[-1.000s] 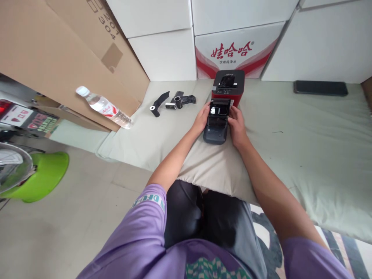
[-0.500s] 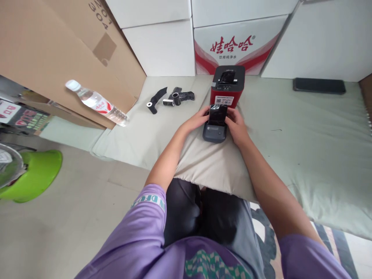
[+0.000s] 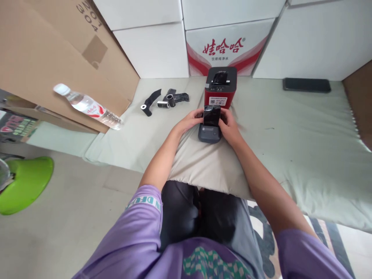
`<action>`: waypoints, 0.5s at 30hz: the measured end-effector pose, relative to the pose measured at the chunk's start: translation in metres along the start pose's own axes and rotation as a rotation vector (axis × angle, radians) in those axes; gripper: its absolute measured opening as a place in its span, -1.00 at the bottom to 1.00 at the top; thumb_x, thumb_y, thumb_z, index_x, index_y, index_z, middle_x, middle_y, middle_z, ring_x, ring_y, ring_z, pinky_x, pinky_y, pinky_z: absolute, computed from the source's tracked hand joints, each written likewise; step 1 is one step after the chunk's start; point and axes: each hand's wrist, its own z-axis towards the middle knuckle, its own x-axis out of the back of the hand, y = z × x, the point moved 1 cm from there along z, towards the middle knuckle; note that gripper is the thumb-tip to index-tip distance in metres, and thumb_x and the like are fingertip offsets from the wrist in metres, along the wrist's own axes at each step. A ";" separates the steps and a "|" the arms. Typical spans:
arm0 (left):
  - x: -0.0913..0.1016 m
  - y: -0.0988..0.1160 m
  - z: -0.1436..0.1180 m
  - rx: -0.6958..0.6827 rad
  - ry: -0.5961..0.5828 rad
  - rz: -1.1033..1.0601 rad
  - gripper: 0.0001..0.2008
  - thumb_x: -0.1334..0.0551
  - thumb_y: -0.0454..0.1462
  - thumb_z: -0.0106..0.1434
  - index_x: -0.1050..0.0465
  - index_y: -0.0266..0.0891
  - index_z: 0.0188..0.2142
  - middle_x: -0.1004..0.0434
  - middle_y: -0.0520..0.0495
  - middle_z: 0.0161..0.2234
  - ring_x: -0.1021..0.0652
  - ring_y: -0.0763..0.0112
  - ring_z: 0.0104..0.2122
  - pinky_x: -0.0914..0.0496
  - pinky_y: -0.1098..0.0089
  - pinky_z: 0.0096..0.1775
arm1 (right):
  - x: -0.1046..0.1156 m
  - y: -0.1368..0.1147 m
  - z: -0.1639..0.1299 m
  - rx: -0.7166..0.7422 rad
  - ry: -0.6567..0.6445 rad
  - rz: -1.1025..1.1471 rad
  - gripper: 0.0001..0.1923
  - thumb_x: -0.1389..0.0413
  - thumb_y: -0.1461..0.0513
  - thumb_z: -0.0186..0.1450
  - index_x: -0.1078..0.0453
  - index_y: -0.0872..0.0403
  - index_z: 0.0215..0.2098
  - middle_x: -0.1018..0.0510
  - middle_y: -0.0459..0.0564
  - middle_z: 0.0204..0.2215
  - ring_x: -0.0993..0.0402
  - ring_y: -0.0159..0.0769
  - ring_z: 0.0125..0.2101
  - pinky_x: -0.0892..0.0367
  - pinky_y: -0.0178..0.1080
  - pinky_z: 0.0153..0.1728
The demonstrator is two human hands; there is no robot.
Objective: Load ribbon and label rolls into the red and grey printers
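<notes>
A small dark blue-grey device (image 3: 209, 134), which looks like a portable label printer, lies on the cloth-covered surface (image 3: 162, 143) before me. A glossy black strip (image 3: 212, 115) stands up at its far end. My left hand (image 3: 192, 119) is closed on the device's left side, and my right hand (image 3: 229, 126) grips the right side with the thumb near the strip. Some fingertips are hidden behind the device and strip. Just beyond them stands a red and black printer (image 3: 221, 87) with a black piece in its top.
Several black strips and small rolls (image 3: 171, 100) lie to the left. A water bottle (image 3: 90, 107) leans by a cardboard box (image 3: 95, 54). White boxes (image 3: 154, 50) line the back, with a black phone-like slab (image 3: 307, 85) at right. A green stool (image 3: 27, 186) is at lower left.
The whole view has shifted, so most things sit a little further left. Both hands keep their hold on the small device, with hardly any other movement visible.
</notes>
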 end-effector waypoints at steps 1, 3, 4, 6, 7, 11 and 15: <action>0.000 -0.003 0.000 -0.007 0.026 -0.010 -0.47 -0.63 -0.11 -0.02 -0.69 -0.20 -0.05 -0.72 -0.18 0.12 -0.58 -0.03 0.27 -0.31 0.03 0.40 | 0.000 -0.001 -0.002 -0.014 0.024 -0.019 -0.50 -0.21 -0.15 0.37 -0.37 -0.14 0.16 -0.61 0.05 0.21 -0.53 -0.04 0.26 -0.34 0.16 0.44; 0.003 -0.007 -0.001 -0.006 0.101 -0.060 -0.53 -0.60 -0.13 0.03 -0.67 -0.19 -0.07 -0.74 -0.16 0.08 -0.59 0.02 0.26 -0.33 0.07 0.39 | -0.001 -0.005 -0.005 -0.045 0.075 -0.048 -0.54 -0.18 -0.11 0.39 -0.36 -0.14 0.15 -0.58 0.06 0.22 -0.50 -0.03 0.27 -0.33 0.17 0.45; 0.004 -0.009 -0.002 0.008 0.144 -0.104 -0.58 -0.56 -0.14 0.08 -0.66 -0.19 -0.07 -0.74 -0.15 0.06 -0.61 0.05 0.25 -0.34 0.09 0.38 | 0.000 -0.006 -0.007 -0.059 0.106 -0.062 -0.57 -0.16 -0.08 0.39 -0.35 -0.13 0.14 -0.57 0.06 0.22 -0.49 -0.03 0.27 -0.31 0.18 0.45; 0.008 -0.009 -0.003 0.057 0.213 -0.210 -0.70 -0.44 -0.19 0.21 -0.65 -0.18 -0.06 -0.74 -0.14 0.04 -0.63 0.12 0.23 -0.37 0.12 0.37 | 0.000 -0.010 -0.011 -0.078 0.179 -0.105 -0.62 -0.14 -0.02 0.38 -0.35 -0.12 0.11 -0.56 0.06 0.20 -0.47 -0.02 0.26 -0.26 0.20 0.48; 0.010 -0.008 -0.003 0.087 0.231 -0.259 -0.73 -0.39 -0.21 0.26 -0.64 -0.18 -0.06 -0.74 -0.15 0.05 -0.64 0.15 0.23 -0.37 0.13 0.37 | 0.000 -0.011 -0.014 -0.086 0.213 -0.134 -0.64 -0.12 0.01 0.37 -0.34 -0.12 0.10 -0.55 0.06 0.18 -0.46 -0.01 0.24 -0.24 0.23 0.48; 0.015 0.000 -0.001 0.170 0.233 -0.368 -0.78 -0.29 -0.26 0.32 -0.63 -0.18 -0.07 -0.73 -0.17 0.09 -0.62 0.18 0.26 -0.35 0.14 0.41 | -0.009 -0.019 -0.030 -0.063 0.224 -0.257 -0.55 -0.13 0.11 0.29 -0.31 -0.11 0.15 -0.49 0.11 0.19 -0.39 0.11 0.24 -0.17 0.39 0.47; 0.017 0.001 0.001 0.195 0.217 -0.394 -0.79 -0.27 -0.26 0.33 -0.62 -0.18 -0.08 -0.74 -0.17 0.09 -0.62 0.18 0.26 -0.36 0.16 0.41 | -0.031 -0.033 -0.046 0.013 0.124 -0.404 -0.11 -0.32 0.12 0.11 -0.15 -0.04 0.36 -0.30 0.26 0.38 -0.13 0.40 0.44 0.08 0.54 0.52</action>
